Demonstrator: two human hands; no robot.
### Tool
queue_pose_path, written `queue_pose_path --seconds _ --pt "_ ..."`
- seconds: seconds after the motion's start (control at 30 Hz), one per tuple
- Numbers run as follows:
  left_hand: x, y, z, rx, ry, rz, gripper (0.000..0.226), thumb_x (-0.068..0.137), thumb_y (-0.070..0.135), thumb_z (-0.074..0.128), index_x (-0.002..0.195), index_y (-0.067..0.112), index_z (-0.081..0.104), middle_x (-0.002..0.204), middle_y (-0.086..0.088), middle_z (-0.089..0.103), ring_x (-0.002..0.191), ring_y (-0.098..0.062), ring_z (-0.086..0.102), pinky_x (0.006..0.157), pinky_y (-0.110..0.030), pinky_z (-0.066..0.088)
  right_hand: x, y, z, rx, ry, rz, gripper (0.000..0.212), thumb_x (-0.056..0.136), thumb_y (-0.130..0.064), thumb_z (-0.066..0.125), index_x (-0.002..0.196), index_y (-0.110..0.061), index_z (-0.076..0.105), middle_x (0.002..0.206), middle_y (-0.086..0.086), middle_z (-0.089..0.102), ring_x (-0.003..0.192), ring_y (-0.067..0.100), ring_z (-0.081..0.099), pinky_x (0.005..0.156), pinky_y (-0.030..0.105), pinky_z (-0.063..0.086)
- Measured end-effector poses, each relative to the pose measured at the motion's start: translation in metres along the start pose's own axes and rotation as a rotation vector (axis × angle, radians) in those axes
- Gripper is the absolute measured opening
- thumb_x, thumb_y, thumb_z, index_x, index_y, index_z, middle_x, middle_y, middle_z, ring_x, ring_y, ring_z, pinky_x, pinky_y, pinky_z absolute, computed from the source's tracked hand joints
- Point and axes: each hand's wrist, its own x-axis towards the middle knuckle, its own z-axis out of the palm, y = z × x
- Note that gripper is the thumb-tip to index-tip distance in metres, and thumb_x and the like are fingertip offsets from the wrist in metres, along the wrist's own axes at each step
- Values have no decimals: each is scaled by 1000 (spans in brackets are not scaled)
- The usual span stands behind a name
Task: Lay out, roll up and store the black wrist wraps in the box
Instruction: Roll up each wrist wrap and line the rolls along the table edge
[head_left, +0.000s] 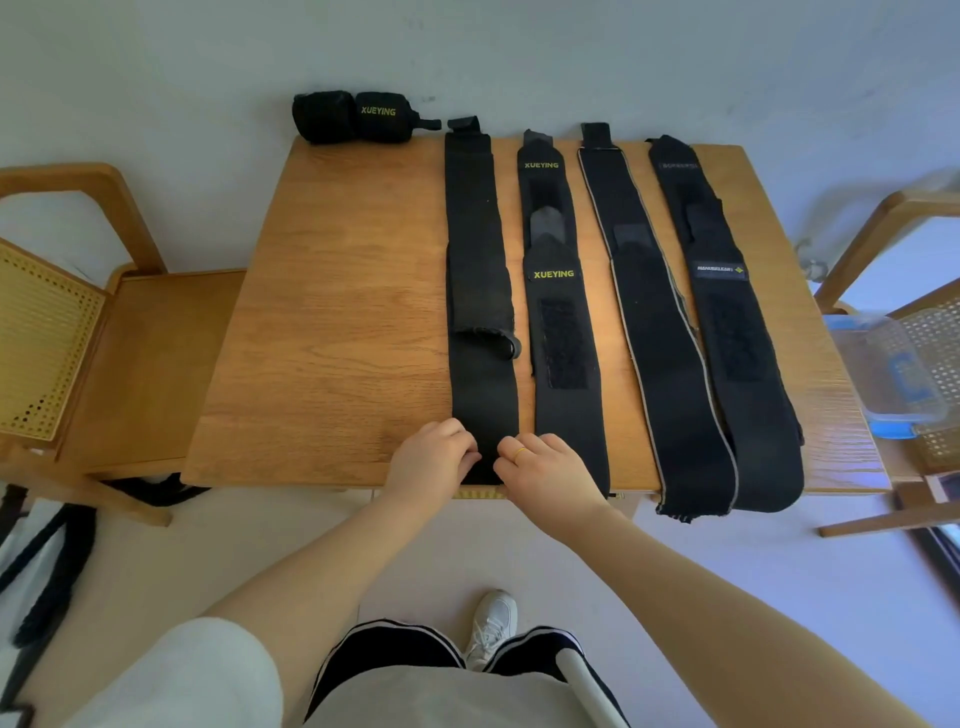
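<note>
Rolling of the leftmost wrap (480, 291) is begun.
Its near end is pinched by left hand (434, 457) and right hand (545, 465); a tight first turn is required.

We count four long black wraps (480, 291) on the table (337, 291), two rolled wraps (353, 117) at its far edge, and two chairs (78, 312) beside it.
</note>
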Motion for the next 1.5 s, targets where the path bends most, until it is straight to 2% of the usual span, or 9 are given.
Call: queue_pose_path --seconds 0.07,0.2,0.43,0.6,0.77,0.97,1.2,1.37,1.5 --pt "-4 -5 0 -13 -15 34 30 95 35 52 111 14 66 111 1 59 103 -16 54 74 -24 43 2 -2 -6 8 -12 8 26 70 -23 82 92 -19 69 93 -2 62 82 15 58 69 25 45" --pt "-7 -8 -3 -27 -70 45 36 95 38 51 119 15 64 116 2 58 106 -14 53 83 -27 46 14 1 -10 95 -35 54 28 101 -26 41 125 -18 54 121 2 54 111 20 50 92 30 37" --pt "6 7 -11 124 -3 -65 28 98 37 44 119 22 53 106 3 65 100 -17 58 84 -32 44 31 0 -16 547 -102 444 26 97 -25 52 120 -16 46 108 6 58 92 20 58 79 32 53" --pt "11 12 -11 226 13 -101 23 99 36 42 112 23 54 111 2 55 106 -18 50 87 -32 35 26 -3 -6 190 76 240 20 95 -22 54 113 -15 57 120 4 47 104 21 48 85 30 44" --pt "15 4 -10 283 37 46 27 99 32 43 117 19 59 131 3 49 128 -18 36 104 -33 27 12 8 0 -35 59 91 31 77 -29 77 105 -18 69 108 2 61 93 21 58 71 30 47" --pt "28 -10 -23 111 -77 64 28 100 34 40 110 17 60 111 2 59 93 -17 58 77 -31 49 31 9 -12 87 2 177 32 101 -28 40 131 -21 51 126 1 52 116 21 44 93 32 36" --pt "40 -24 -40 103 -219 159 36 98 34 47 128 15 54 128 2 46 97 -20 59 80 -33 49 58 10 -38 442 -102 571 26 95 -31 54 116 -19 45 105 5 60 92 20 57 84 34 48" --pt "55 -21 -37 147 -233 130 33 100 29 43 121 9 58 119 -4 49 93 -24 58 78 -37 51 57 3 -30 186 18 352 28 100 -27 43 123 -16 55 127 2 48 113 17 46 94 29 40" --pt "61 -21 -41 113 -229 129 26 100 26 43 123 16 49 111 -5 54 89 -22 57 72 -37 51 48 11 -30 76 -58 211 40 100 -34 42 136 -18 48 141 1 38 130 19 35 107 31 30"
